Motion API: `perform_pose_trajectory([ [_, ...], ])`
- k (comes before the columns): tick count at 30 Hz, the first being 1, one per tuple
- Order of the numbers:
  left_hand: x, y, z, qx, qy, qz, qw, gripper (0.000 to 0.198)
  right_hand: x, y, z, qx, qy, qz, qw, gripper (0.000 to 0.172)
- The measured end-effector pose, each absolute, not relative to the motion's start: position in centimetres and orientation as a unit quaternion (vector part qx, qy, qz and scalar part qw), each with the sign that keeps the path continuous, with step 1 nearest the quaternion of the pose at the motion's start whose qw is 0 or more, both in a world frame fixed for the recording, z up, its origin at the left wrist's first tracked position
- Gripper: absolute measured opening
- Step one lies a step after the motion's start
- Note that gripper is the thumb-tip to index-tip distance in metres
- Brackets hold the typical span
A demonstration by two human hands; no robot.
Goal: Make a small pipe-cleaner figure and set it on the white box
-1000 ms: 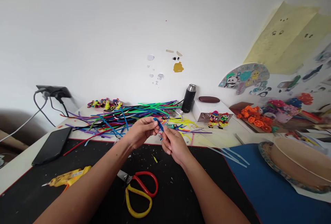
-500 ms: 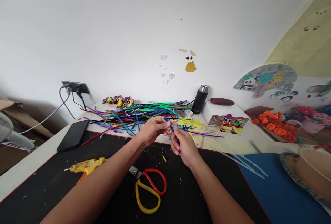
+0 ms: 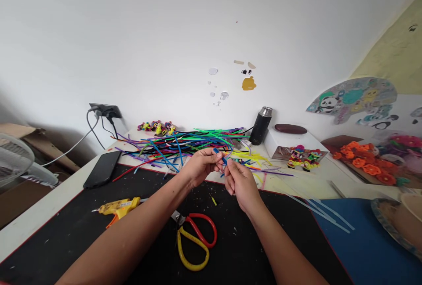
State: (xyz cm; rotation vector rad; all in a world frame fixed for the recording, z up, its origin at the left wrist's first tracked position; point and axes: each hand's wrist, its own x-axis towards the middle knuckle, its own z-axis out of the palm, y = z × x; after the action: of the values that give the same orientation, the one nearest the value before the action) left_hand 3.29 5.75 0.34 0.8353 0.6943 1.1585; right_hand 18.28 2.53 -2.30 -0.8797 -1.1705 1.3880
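A small blue piece (image 3: 224,160), which looks like pipe cleaner, is pinched between my two hands above the black mat. My left hand (image 3: 203,166) holds it from the left, with thumb and forefinger pressed together. From the right, my right hand (image 3: 240,180) grips it, fingers curled. Behind them lies a pile of colourful pipe cleaners (image 3: 194,140). Scissors with one red and one yellow handle (image 3: 193,236) rest on the mat below my hands. The exact shape of the blue piece is partly hidden by my fingers.
A yellow glue gun (image 3: 120,207) and a black phone (image 3: 102,170) lie at the left. Farther back stand a black flask (image 3: 261,126), a white box (image 3: 280,144) and small figures (image 3: 298,156). Glue sticks (image 3: 326,214) lie at the right, beside a round basket (image 3: 384,214).
The whole view has shifted, so the surroundings appear slightly farther right. Both hands remain together on the blue piece, with the fingertips a little differently placed.
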Motion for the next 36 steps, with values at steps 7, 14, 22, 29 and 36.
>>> perform_pose_trajectory([
  [7,3.4,5.6,0.6,0.362,0.303,0.526,0.707,0.04,17.7,2.2,-2.0,-0.342,-0.481,0.603,0.536,0.06],
  [14,2.5,6.0,0.5,0.39,0.309,0.494,0.713,0.036,17.9,2.6,-1.8,-0.325,-0.459,0.639,0.525,0.06],
  [22,2.3,6.1,0.7,0.413,0.331,0.502,0.684,0.038,18.1,2.5,-2.1,-0.343,-0.485,0.625,0.507,0.058],
  [29,2.1,6.4,0.6,0.422,0.351,0.509,0.663,0.039,18.6,2.5,-1.9,-0.365,-0.511,0.598,0.498,0.052],
  [36,1.8,6.3,1.1,0.442,0.375,0.505,0.639,0.041,18.8,2.8,-1.9,-0.389,-0.552,0.548,0.494,0.045],
])
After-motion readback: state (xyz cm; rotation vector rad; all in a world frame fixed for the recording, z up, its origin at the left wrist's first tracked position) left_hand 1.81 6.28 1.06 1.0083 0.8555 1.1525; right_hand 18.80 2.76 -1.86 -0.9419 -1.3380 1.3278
